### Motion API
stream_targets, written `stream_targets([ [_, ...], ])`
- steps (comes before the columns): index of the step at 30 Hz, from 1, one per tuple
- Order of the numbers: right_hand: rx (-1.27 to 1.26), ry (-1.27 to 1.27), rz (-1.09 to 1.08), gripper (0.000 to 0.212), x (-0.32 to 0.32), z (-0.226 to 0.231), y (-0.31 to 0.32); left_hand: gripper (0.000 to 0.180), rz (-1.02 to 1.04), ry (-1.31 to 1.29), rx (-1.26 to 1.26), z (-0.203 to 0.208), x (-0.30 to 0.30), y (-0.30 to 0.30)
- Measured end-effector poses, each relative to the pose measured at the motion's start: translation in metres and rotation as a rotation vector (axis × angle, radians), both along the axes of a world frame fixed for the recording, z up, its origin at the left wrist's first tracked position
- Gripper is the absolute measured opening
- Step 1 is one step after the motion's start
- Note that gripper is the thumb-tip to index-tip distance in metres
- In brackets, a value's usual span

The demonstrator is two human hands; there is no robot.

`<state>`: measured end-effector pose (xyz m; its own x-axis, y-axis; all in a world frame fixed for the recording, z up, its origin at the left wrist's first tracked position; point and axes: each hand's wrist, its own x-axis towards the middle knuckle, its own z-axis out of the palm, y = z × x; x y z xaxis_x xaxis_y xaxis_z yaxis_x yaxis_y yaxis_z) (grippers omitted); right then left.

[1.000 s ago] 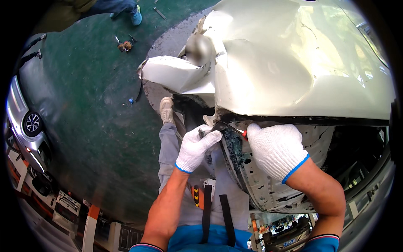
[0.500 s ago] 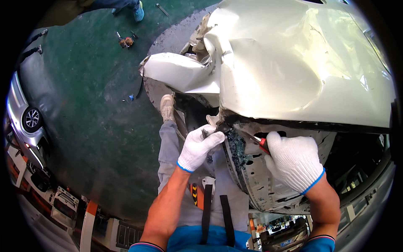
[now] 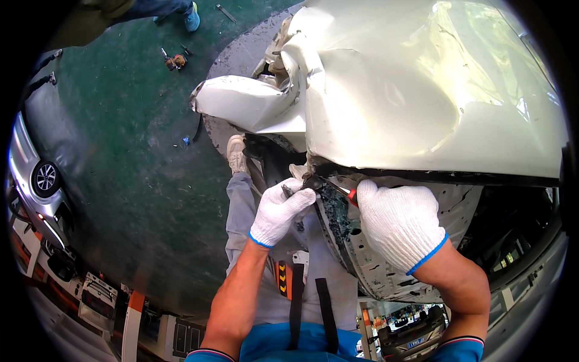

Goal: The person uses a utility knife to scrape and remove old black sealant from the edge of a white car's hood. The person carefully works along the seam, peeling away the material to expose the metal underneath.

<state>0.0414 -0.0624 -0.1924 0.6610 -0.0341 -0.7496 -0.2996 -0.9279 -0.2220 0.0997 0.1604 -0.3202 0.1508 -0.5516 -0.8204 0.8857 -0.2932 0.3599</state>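
Note:
My right hand (image 3: 398,223), in a white knit glove with a blue cuff, is closed round the red handle of a screwdriver (image 3: 352,196). Its thin metal shaft points left, and its tip meets a small black part (image 3: 313,181) below the edge of a crumpled white car panel (image 3: 386,114). My left hand (image 3: 277,210), gloved the same way, pinches at that black part from the left; what lies between its fingers is partly hidden. Under both hands is a scraped, hole-pierced metal panel (image 3: 386,265) with dark residue along its left side.
A bent, torn white flap (image 3: 247,105) juts out to the left. On the green floor (image 3: 132,157) lie a small brown-and-metal object (image 3: 176,61) and a blue scrap (image 3: 186,140). A silver car (image 3: 39,175) stands at far left. Another person's leg (image 3: 163,9) shows at top left.
My right hand has moved left with the screwdriver, bringing its tip to the black part. My left hand keeps its grip there, and the whole view has shifted slightly.

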Motion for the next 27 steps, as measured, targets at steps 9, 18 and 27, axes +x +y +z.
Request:
stream_targets([
  [9, 0.031, 0.109, 0.043, 0.014, 0.008, -0.001, -0.005, 0.017, -0.04, -0.05, 0.064, 0.017, 0.005, -0.008],
  [18, -0.034, 0.151, -0.013, 0.02, -0.005, 0.005, -0.01, 0.012, 0.017, 0.044, 0.014, 0.008, 0.004, -0.003],
  [27, -0.019, 0.018, -0.012, 0.018, -0.018, 0.0, -0.004, 0.013, -0.02, 0.039, 0.029, 0.004, 0.003, -0.003],
])
